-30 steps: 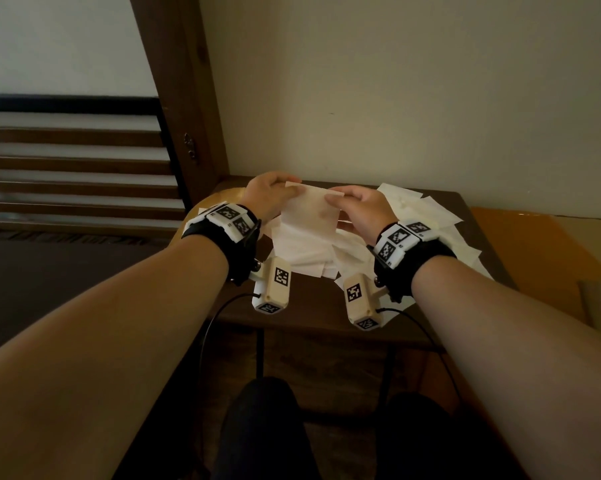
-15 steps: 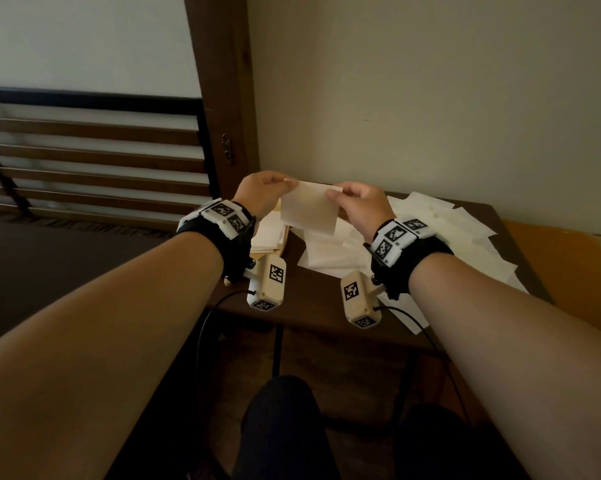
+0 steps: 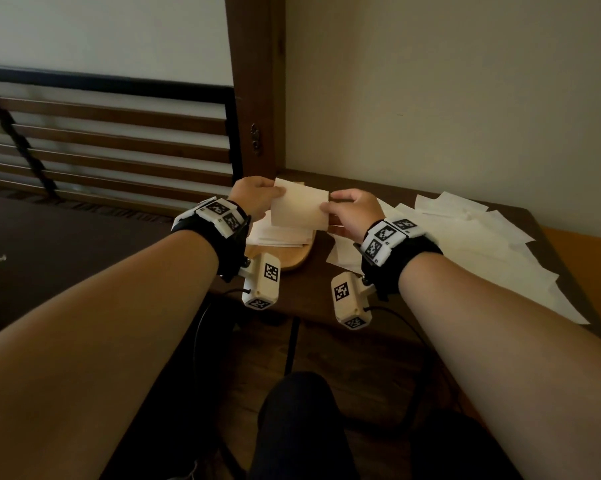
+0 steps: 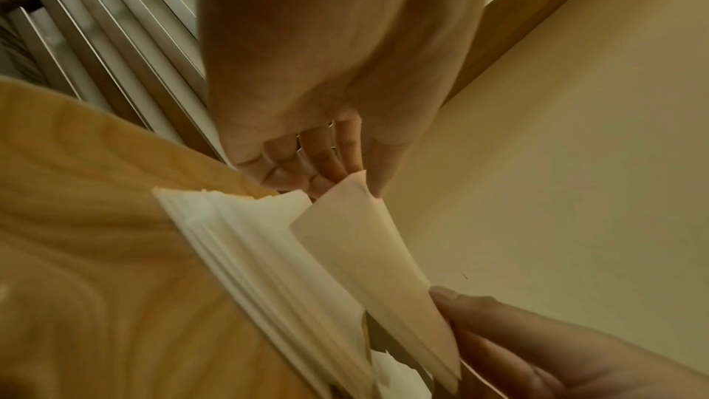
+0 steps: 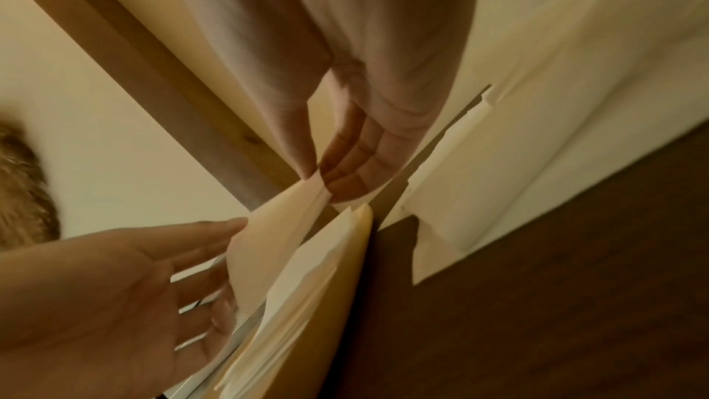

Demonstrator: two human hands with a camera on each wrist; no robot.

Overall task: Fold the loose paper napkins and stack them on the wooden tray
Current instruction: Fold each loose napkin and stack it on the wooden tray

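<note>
A folded cream napkin (image 3: 299, 207) hangs in the air between both hands, just above the wooden tray (image 3: 290, 260). My left hand (image 3: 277, 195) pinches its left edge with thumb and fingers, seen close in the left wrist view as the left hand (image 4: 354, 182) on the napkin (image 4: 368, 254). My right hand (image 3: 331, 206) pinches the right edge; the right wrist view shows the right hand (image 5: 319, 176) gripping the napkin (image 5: 268, 241). A stack of folded napkins (image 3: 278, 235) lies on the tray under the held one.
Several loose napkins (image 3: 465, 237) are spread over the right part of the dark table (image 3: 309, 299). A wall runs behind the table and a wooden door post (image 3: 257, 98) stands at its left. My knees are below the table's front edge.
The napkin, hanging longer over the loose pile a second ago, is now folded shorter. Both hands have carried it left, over the tray's stack.
</note>
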